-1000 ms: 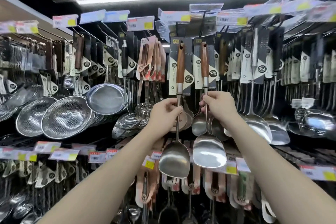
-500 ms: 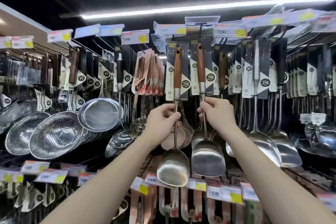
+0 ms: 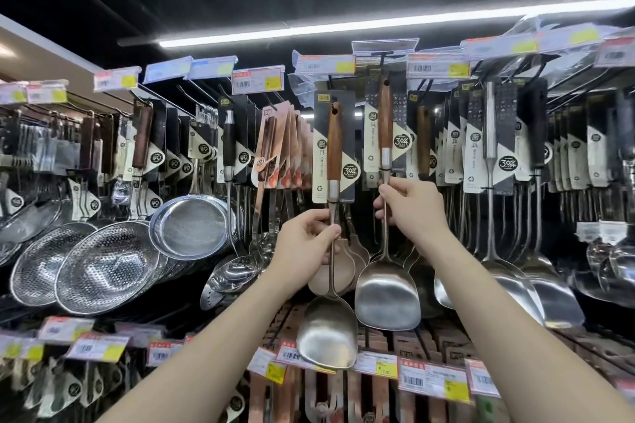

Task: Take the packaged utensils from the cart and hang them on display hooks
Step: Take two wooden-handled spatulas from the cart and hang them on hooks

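I hold two packaged steel spatulas with wooden handles up against the display wall. My left hand (image 3: 307, 237) grips the metal shaft of the left spatula (image 3: 328, 333), whose black-and-cream card sits around its handle. My right hand (image 3: 407, 206) grips the shaft of the right spatula (image 3: 386, 288), raised higher, with the top of its handle close under a black display hook (image 3: 381, 58) below an empty price-tag holder. Whether that handle hangs on the hook I cannot tell. The cart is out of view.
Rows of carded ladles and turners (image 3: 494, 165) hang to the right. Steel colanders (image 3: 103, 268) and a mesh strainer (image 3: 192, 227) crowd the left. Price labels (image 3: 257, 81) stick out above the hooks, and another label rail (image 3: 433, 379) runs below.
Both hands have risen with the spatulas. The right spatula has gone higher than the left, its handle now near the hook. The camera has tilted up.
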Available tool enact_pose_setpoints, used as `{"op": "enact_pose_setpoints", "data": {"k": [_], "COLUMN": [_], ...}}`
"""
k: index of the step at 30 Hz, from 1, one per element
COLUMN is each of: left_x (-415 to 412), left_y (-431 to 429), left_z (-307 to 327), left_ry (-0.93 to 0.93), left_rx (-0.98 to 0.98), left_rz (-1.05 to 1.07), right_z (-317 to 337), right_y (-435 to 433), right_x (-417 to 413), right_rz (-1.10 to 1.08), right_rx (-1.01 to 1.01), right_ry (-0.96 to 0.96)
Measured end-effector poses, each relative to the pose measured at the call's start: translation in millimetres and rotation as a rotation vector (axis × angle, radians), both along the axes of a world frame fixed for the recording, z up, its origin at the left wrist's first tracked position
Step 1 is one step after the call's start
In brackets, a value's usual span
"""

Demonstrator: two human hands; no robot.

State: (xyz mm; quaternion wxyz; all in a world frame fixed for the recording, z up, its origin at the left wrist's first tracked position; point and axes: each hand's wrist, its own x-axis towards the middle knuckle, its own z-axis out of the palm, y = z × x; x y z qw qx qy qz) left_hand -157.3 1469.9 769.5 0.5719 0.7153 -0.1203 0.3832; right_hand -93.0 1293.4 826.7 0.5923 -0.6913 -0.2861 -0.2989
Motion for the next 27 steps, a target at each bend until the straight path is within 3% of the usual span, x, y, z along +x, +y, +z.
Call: {"op": "enact_pose_setpoints", "data": {"k": [14, 27], "left_x": [-2, 10], "left_y": [4, -21], "left_z": [-2, 1], "left_ry": [-0.008, 0.017], "left_rx": [-0.008, 0.079], "left_rz": [-0.011, -0.078], "right_z": [-6, 3], "right_y": [7, 21], "right_x": [10, 80], "right_rz": [0.099, 0.102], "right_rx": [0.068, 0.060], "right_ry": [0.157, 0.376]}}
